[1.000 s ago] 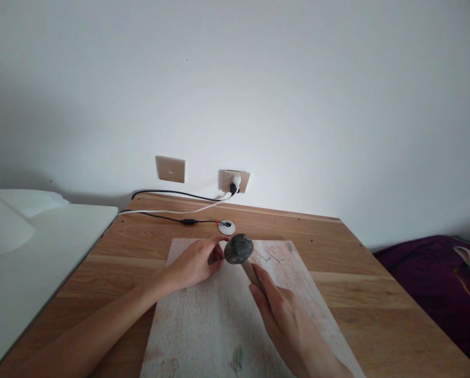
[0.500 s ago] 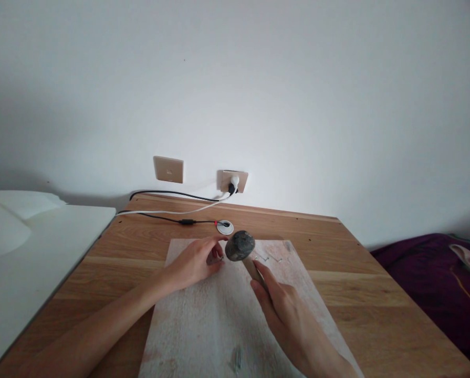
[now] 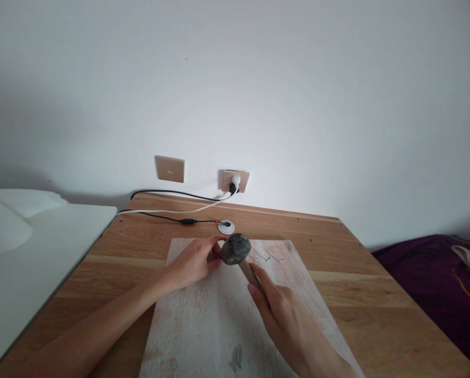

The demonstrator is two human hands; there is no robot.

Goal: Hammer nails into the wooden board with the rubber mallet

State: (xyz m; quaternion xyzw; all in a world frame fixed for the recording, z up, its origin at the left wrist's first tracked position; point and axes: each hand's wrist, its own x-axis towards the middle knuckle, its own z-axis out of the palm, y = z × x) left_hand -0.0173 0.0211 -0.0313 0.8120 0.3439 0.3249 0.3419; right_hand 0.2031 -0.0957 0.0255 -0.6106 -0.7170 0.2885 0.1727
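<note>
My right hand (image 3: 284,310) is closed around the wooden handle of a hammer (image 3: 236,249) with a dark, worn head. The hammer head hovers at the fingertips of my left hand (image 3: 200,260), hiding part of them. Those fingers are pinched on a nail at the board's far part; the hammer head now covers it. Under both hands lies a whitish, worn wooden board (image 3: 195,320). To the right of the hammer head several nails (image 3: 281,260) stand in a row in the board. A small pile of loose nails (image 3: 238,359) rests near its front.
The board lies on a wooden tabletop (image 3: 361,310) against a white wall. Black and white cables (image 3: 171,211) run along the back to a wall socket (image 3: 235,181) and a round cable hole (image 3: 226,227). A white surface (image 3: 61,247) borders the left; purple cloth (image 3: 419,283) lies at right.
The hammer head has shifted slightly left and down, covering the left fingertips and the nail more. My right hand has moved slightly left with it; the left hand stays nearly in place.
</note>
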